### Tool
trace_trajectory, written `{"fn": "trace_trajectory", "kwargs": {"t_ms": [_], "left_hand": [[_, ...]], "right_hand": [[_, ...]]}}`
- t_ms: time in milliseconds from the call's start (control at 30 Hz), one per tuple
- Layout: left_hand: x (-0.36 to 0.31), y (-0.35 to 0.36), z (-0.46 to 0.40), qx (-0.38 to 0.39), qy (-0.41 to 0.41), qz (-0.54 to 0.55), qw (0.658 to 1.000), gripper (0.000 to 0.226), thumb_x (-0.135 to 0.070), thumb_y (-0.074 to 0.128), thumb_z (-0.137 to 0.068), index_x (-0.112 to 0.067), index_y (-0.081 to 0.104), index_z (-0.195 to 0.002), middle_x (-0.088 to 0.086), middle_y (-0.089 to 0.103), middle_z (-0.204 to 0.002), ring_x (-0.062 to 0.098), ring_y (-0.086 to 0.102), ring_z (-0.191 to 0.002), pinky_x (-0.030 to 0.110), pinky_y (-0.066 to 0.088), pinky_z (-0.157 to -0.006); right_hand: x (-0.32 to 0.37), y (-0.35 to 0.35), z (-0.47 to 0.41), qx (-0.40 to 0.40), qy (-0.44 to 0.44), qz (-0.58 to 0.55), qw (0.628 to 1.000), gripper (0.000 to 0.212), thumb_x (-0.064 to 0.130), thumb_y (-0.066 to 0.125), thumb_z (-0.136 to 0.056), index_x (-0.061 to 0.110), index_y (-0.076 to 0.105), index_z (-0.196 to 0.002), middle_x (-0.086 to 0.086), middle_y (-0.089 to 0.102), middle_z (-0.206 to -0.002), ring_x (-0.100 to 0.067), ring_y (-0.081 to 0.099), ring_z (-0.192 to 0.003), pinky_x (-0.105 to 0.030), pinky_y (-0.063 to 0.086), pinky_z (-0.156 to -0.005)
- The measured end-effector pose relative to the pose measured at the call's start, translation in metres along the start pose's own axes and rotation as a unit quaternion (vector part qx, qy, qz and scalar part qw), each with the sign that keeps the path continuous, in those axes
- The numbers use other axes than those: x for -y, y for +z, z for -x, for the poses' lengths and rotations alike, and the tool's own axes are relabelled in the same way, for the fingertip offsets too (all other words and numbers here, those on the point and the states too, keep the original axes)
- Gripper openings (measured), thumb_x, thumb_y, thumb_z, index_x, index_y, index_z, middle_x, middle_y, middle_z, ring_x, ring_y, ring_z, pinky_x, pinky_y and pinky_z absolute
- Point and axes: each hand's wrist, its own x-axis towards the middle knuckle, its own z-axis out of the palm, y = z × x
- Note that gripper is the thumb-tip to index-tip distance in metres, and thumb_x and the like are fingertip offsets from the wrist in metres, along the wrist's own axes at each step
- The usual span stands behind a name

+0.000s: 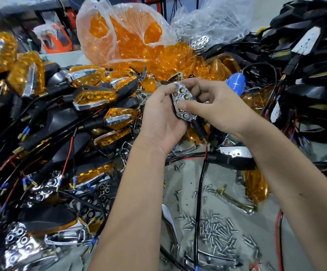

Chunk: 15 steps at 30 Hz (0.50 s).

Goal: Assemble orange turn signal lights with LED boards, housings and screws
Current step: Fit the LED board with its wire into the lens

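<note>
chrome reflector (182, 100) is sitting over the black housing (194, 123), which the left hand (161, 116) is gripping mid-air while the right hand (215, 106) is pinching the reflector; an uneven press is risking a crooked seat or trapped wire (199, 184).

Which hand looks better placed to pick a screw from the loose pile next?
Probably the right hand. It only pinches the chrome reflector with its fingertips, and the screws lie below it. The left hand cradles the black housing underneath, so it seems needed as support.
</note>
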Motion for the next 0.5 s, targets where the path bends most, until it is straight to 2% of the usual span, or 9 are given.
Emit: {"fn": "trace_trajectory", "kwargs": {"t_ms": [67,133,200,267,333,400,500], "left_hand": [[0.002,0.000,-0.001,-0.026,0.006,-0.027,0.999,0.037,-0.025,0.037,-0.110,-0.001,0.063,-0.119,0.018,0.072,-0.115,0.029,0.070,-0.107,0.038,0.059,-0.093],[0.005,0.000,-0.003,-0.058,0.027,-0.071,0.995,0.033,-0.026,0.041,-0.112,-0.003,0.064,-0.118,0.017,0.071,-0.111,0.028,0.069,-0.105,0.037,0.058,-0.090],[0.009,0.000,-0.005,-0.096,0.063,-0.139,0.984,0.028,-0.026,0.046,-0.111,-0.005,0.064,-0.109,0.017,0.069,-0.107,0.025,0.067,-0.099,0.037,0.058,-0.088],[0.012,-0.001,-0.007,-0.132,0.110,-0.227,0.959,0.024,-0.028,0.057,-0.107,-0.008,0.063,-0.096,0.012,0.064,-0.095,0.023,0.060,-0.089,0.039,0.052,-0.085],[0.011,-0.004,-0.007,-0.148,0.157,-0.287,0.933,0.026,-0.028,0.067,-0.101,-0.013,0.065,-0.080,0.003,0.061,-0.078,0.019,0.056,-0.079,0.042,0.049,-0.080],[0.007,-0.006,-0.006,-0.152,0.181,-0.302,0.924,0.026,-0.025,0.073,-0.098,-0.018,0.073,-0.072,-0.002,0.062,-0.069,0.017,0.057,-0.074,0.045,0.052,-0.077],[0.005,-0.006,-0.005,-0.170,0.176,-0.284,0.927,0.021,-0.020,0.077,-0.094,-0.016,0.080,-0.073,0.001,0.064,-0.066,0.020,0.058,-0.070,0.040,0.051,-0.071]], "right_hand": [[0.002,0.001,0.001,-0.002,0.001,-0.014,1.000,0.031,0.015,0.078,-0.091,0.007,0.069,-0.119,-0.026,0.058,-0.097,-0.021,0.057,-0.083,-0.035,0.055,-0.082],[0.001,0.001,0.000,-0.019,0.011,-0.015,1.000,0.021,0.015,0.080,-0.090,0.005,0.068,-0.105,-0.022,0.060,-0.092,-0.025,0.059,-0.083,-0.041,0.053,-0.081],[-0.002,0.002,-0.001,-0.043,0.022,-0.019,0.999,0.029,0.017,0.081,-0.089,-0.003,0.061,-0.093,-0.023,0.061,-0.084,-0.028,0.054,-0.072,-0.040,0.049,-0.068],[-0.004,0.002,-0.001,-0.066,0.024,-0.018,0.997,0.036,0.021,0.080,-0.090,-0.006,0.059,-0.095,-0.024,0.053,-0.074,-0.023,0.043,-0.062,-0.032,0.040,-0.055],[-0.004,0.002,0.000,-0.075,0.025,-0.027,0.996,0.036,0.023,0.080,-0.090,-0.006,0.060,-0.100,-0.028,0.055,-0.076,-0.023,0.043,-0.061,-0.028,0.039,-0.049],[-0.004,0.001,0.000,-0.066,0.026,-0.029,0.997,0.035,0.024,0.080,-0.090,-0.003,0.063,-0.103,-0.035,0.062,-0.088,-0.023,0.048,-0.065,-0.025,0.042,-0.050],[-0.004,-0.002,0.000,-0.035,0.022,-0.026,0.999,0.031,0.024,0.080,-0.091,-0.001,0.066,-0.103,-0.035,0.066,-0.096,-0.022,0.056,-0.071,-0.028,0.048,-0.063]]}}
